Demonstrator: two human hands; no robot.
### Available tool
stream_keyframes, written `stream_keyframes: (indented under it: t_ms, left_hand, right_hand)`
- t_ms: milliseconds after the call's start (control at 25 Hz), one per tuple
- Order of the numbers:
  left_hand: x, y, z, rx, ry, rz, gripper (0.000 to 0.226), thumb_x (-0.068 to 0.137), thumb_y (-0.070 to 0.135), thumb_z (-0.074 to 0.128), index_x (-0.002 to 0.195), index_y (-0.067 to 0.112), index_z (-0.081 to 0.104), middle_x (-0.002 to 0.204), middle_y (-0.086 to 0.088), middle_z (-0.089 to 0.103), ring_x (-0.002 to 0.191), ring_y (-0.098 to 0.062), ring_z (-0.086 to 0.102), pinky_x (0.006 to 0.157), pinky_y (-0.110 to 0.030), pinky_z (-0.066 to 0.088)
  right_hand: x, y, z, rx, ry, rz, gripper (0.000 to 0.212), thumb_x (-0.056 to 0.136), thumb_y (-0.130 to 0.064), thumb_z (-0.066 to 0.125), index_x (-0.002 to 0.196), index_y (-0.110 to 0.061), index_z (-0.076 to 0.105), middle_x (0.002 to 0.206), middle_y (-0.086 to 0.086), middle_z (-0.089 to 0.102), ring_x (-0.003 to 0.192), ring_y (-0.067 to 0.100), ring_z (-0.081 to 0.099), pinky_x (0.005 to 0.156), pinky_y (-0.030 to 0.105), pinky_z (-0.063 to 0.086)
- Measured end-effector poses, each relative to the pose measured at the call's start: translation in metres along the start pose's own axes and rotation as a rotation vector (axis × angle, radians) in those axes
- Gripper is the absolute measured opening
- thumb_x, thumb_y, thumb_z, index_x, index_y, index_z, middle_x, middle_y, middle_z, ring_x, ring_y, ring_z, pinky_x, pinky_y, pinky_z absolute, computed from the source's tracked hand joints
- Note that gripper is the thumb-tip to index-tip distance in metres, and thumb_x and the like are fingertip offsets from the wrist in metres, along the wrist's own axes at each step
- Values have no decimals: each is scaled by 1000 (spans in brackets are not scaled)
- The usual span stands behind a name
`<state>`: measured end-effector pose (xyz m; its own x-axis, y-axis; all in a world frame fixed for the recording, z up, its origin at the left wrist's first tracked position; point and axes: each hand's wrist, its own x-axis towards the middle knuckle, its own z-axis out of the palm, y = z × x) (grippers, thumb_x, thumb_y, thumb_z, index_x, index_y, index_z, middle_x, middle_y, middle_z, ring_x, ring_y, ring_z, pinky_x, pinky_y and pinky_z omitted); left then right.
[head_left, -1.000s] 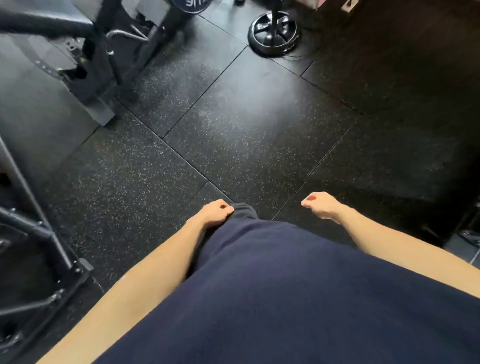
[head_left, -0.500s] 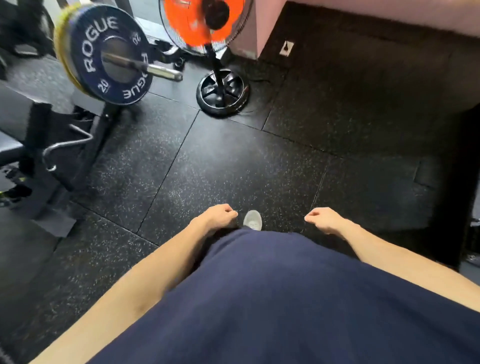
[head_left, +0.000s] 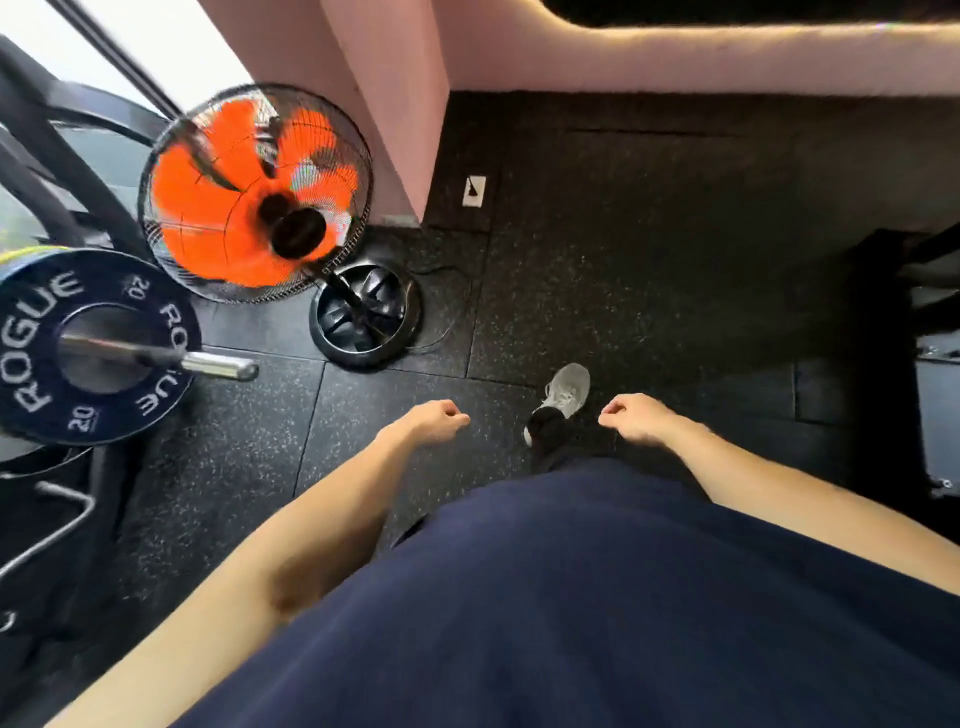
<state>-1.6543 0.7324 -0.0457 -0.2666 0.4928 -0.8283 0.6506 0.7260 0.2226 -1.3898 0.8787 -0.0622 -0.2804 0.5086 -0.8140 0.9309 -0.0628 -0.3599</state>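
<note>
My left hand and my right hand hang in front of my dark blue shirt, fingers loosely curled, holding nothing. Between them a grey shoe steps forward on the black speckled rubber floor. A barbell sleeve carrying a blue Rogue 20 plate sticks out at the left, well apart from my left hand.
A standing fan with spinning orange blades and a round black base stands ahead on the left, beside a pink wall corner. A wall socket sits low by the corner. Dark equipment lines the right edge.
The view has tilted up and moved forward: the fan, plate and pink wall have come nearer. A grey shoe has stepped out. Both hands stay loosely curled and hold nothing.
</note>
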Motion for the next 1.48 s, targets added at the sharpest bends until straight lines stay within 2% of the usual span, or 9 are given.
stream_keyframes:
  t_ms: [80, 200, 320, 520, 680, 800, 1120, 1320, 1480]
  left_hand:
    - [35, 41, -42, 18, 13, 4, 41, 96, 41, 46, 125, 15, 60, 131, -7, 60, 117, -26, 55, 93, -31, 43]
    - [76, 116, -119, 30, 38, 49, 37, 96, 39, 48, 121, 16, 62, 124, -5, 62, 115, -25, 56, 85, -27, 39]
    - [113, 188, -184, 76, 47, 113, 33, 95, 38, 51, 118, 18, 65, 123, -3, 64, 113, -24, 58, 88, -28, 42]
    - [181, 293, -272, 211, 16, 235, 32, 96, 38, 52, 117, 19, 66, 123, -3, 64, 114, -23, 57, 94, -32, 43]
    - [250, 398, -326, 395, -91, 354, 30, 96, 40, 51, 117, 24, 64, 123, -1, 62, 110, -20, 56, 87, -30, 42]
    - [301, 480, -351, 575, -189, 448, 27, 96, 40, 52, 117, 26, 62, 122, 0, 60, 111, -20, 55, 91, -33, 44]
    - [374, 651, -371, 1095, -352, 740, 35, 95, 45, 51, 122, 23, 59, 122, -2, 64, 100, -17, 60, 87, -31, 48]
    - [368, 687, -342, 1227, -443, 841, 41, 94, 47, 52, 126, 22, 57, 123, -4, 62, 106, -22, 61, 94, -35, 49]
    - [354, 689, -326, 1236, -493, 880, 42, 93, 49, 52, 127, 24, 56, 123, -4, 61, 104, -21, 59, 91, -34, 49]
  right_hand:
    - [35, -18, -53, -11, 4, 2, 22, 93, -31, 58, 110, -17, 64, 113, 6, 64, 92, 19, 55, 78, 28, 40]
    - [77, -48, -140, 3, 28, 10, 22, 94, -33, 57, 109, -20, 65, 114, 6, 66, 90, 19, 56, 76, 28, 42]
    - [107, -68, -213, 62, 75, 23, 22, 94, -33, 56, 110, -20, 64, 114, 6, 65, 95, 20, 56, 83, 30, 44]
    - [147, -76, -294, 209, 153, 52, 30, 95, -33, 55, 119, -16, 60, 118, 6, 63, 106, 22, 59, 86, 32, 44]
    - [180, -61, -342, 406, 200, 167, 38, 94, -33, 56, 126, -12, 56, 122, 8, 62, 108, 21, 59, 88, 32, 47]
    - [206, -55, -372, 598, 263, 308, 42, 95, -33, 57, 130, -10, 53, 125, 10, 60, 109, 23, 60, 84, 31, 47]
    - [218, -68, -409, 1066, 479, 585, 41, 95, -34, 54, 130, -11, 53, 127, 8, 60, 107, 22, 58, 87, 30, 43]
    - [192, -71, -376, 1263, 557, 775, 45, 94, -36, 56, 131, -11, 53, 134, 9, 57, 120, 26, 54, 95, 32, 42]
    - [176, -77, -354, 1344, 581, 860, 47, 93, -36, 56, 132, -11, 51, 135, 8, 56, 121, 25, 54, 100, 34, 43]
